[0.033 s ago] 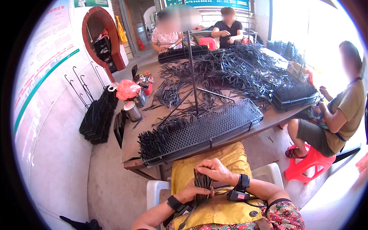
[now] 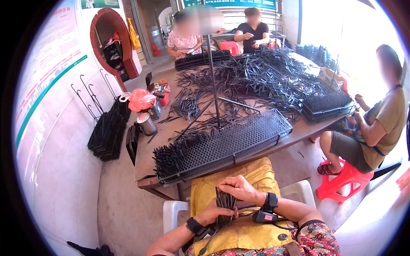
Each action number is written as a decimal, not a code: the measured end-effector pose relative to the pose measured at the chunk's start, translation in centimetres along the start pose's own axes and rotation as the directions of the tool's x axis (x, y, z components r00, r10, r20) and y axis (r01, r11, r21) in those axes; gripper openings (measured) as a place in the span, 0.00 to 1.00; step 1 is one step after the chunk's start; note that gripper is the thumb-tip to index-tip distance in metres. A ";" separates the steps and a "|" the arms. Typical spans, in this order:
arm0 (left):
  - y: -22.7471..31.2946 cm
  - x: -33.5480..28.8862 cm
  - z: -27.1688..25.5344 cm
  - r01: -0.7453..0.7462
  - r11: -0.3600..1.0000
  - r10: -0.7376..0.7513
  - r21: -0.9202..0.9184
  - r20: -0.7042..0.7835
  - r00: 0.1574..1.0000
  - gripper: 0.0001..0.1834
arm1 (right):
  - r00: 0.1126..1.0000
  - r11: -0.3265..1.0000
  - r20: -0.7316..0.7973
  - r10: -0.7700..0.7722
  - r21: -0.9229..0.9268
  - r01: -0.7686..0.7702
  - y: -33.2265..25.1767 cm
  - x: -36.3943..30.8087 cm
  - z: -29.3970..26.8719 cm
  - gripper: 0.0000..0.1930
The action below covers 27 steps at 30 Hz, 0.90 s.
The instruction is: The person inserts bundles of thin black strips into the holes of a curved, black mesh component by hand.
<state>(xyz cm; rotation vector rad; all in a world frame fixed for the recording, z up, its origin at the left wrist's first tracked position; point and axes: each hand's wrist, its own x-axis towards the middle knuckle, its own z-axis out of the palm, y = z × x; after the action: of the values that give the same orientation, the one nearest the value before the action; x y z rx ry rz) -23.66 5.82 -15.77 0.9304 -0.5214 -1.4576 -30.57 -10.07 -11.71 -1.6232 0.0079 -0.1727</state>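
Note:
Over my lap, my left hand [image 2: 212,212] is wrapped round a bundle of thin black sticks [image 2: 224,201], held roughly upright. My right hand [image 2: 240,188] is closed in a pinch at the bundle's upper ends, its fingertips on a black stick there; exactly how many it grips is too small to tell. In front of me on the table edge lies a long black perforated rack [image 2: 239,141]. Its left end is packed with upright black sticks [image 2: 167,160], while the holes to the right show bare. A yellow cloth [image 2: 256,170] covers my lap.
A large heap of black sticks [image 2: 265,74] spreads over the table [image 2: 149,164]. A metal pole [image 2: 212,81] rises behind the rack. A tin can [image 2: 147,124] and red plastic bag [image 2: 142,100] stand left. Several co-workers sit around; one at right uses a red stool [image 2: 344,183].

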 end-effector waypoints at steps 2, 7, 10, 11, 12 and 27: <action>0.0 0.3 0.0 -0.001 1.000 0.000 -0.014 -0.014 1.000 0.14 | 1.000 0.999 -0.020 -0.004 0.047 0.005 0.6 0.0 -0.2 0.12; 0.7 0.2 0.4 -0.011 1.000 0.009 -0.010 -0.117 0.993 0.13 | 0.995 0.985 -0.084 0.060 0.164 -0.046 -0.1 0.4 -0.4 0.16; 0.8 0.5 0.4 -0.036 0.999 0.031 -0.023 -0.197 0.980 0.14 | 0.984 0.969 -0.154 0.087 0.241 -0.048 0.7 0.5 -0.7 0.18; 0.9 0.6 0.7 -0.075 0.996 0.064 -0.044 -0.210 0.976 0.14 | 0.987 0.942 -0.116 0.115 0.327 -0.071 1.6 0.7 -1.0 0.19; 1.0 0.8 0.9 -0.115 0.991 0.098 -0.065 -0.225 0.969 0.15 | 0.987 0.951 -0.123 0.105 0.303 -0.063 2.0 0.4 -1.2 0.18; 1.0 1.2 0.0 -0.121 0.992 0.103 -0.022 -0.394 0.914 0.12 | 0.955 0.939 -0.212 0.210 0.316 -0.136 3.1 0.1 -2.8 0.16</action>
<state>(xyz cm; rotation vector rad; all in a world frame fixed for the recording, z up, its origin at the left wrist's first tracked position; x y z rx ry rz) -22.96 4.55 -15.29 1.1041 -0.2375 -1.1345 -30.50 -13.08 -14.59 -1.2833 0.3010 -0.2235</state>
